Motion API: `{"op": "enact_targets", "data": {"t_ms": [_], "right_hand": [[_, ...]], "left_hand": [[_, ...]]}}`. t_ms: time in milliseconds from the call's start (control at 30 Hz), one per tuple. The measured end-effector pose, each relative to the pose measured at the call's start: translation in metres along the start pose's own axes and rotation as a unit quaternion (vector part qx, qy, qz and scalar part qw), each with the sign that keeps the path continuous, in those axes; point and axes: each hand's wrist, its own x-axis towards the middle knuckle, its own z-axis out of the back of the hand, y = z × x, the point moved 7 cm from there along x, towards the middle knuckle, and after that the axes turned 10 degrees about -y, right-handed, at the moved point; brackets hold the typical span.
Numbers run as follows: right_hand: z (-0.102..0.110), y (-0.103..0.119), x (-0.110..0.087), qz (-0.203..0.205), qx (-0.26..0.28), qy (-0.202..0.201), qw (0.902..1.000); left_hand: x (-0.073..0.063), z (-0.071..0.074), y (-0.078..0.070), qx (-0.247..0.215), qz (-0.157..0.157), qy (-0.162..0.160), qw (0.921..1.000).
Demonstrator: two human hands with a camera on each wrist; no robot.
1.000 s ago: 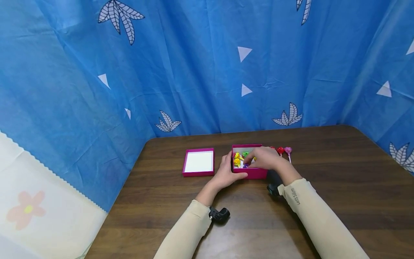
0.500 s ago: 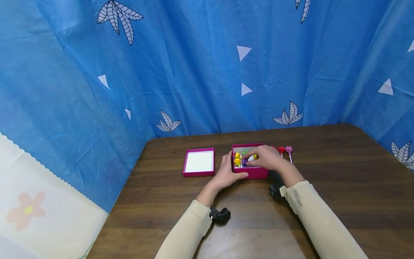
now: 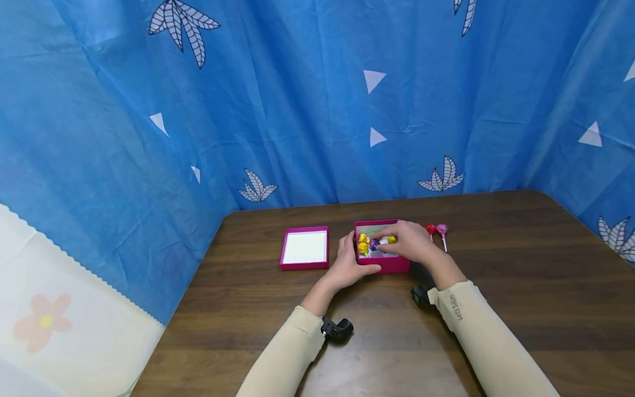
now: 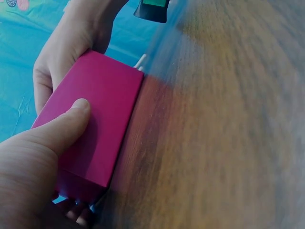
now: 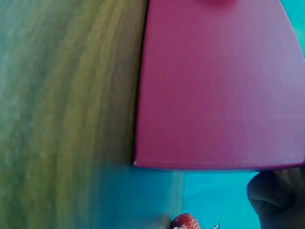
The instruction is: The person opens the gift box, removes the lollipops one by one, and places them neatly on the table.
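Observation:
An open magenta box (image 3: 392,266) stands on the table with several wrapped lollipops inside. My left hand (image 3: 345,268) grips its near left corner, thumb (image 4: 71,124) on the front face and fingers round the side. My right hand (image 3: 409,242) reaches in over the right part of the box and pinches a purple lollipop (image 3: 374,244) at its fingertips. Yellow lollipops (image 3: 364,248) lie in the left of the box; part of the contents is hidden behind the right hand. The right wrist view shows the box's front face (image 5: 219,90) up close.
A square magenta lid (image 3: 305,247) with a white inside lies left of the box. To the box's right are a red lollipop (image 3: 430,229) and a pink lollipop (image 3: 442,229), with more red partly hidden by the hand. A blue curtain (image 3: 317,110) hangs behind the table.
My right hand has risen slightly, and the purple lollipop has shifted up and a little left within the box. The left hand has kept its hold on the box.

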Motion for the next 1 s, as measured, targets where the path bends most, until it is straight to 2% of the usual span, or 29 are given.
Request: {"op": "enact_targets", "data": {"t_ms": [267,500,800,1000], "right_hand": [[0.005,0.001,-0.002,-0.005,0.006,-0.037,0.9993],[0.01,0.002,-0.002,0.008,0.02,-0.07,0.9973],[0.019,0.001,0.0,-0.004,0.095,-0.102,0.9903],[0.033,0.005,-0.001,-0.001,0.117,-0.132,0.9844]], "left_hand": [[0.0,0.001,0.001,-0.003,0.001,-0.008,1.0],[0.0,0.002,-0.001,-0.004,-0.002,-0.006,1.0],[0.002,0.002,-0.001,0.008,-0.006,-0.008,0.9999],[0.001,0.002,0.001,0.005,-0.005,-0.001,1.0]]}}
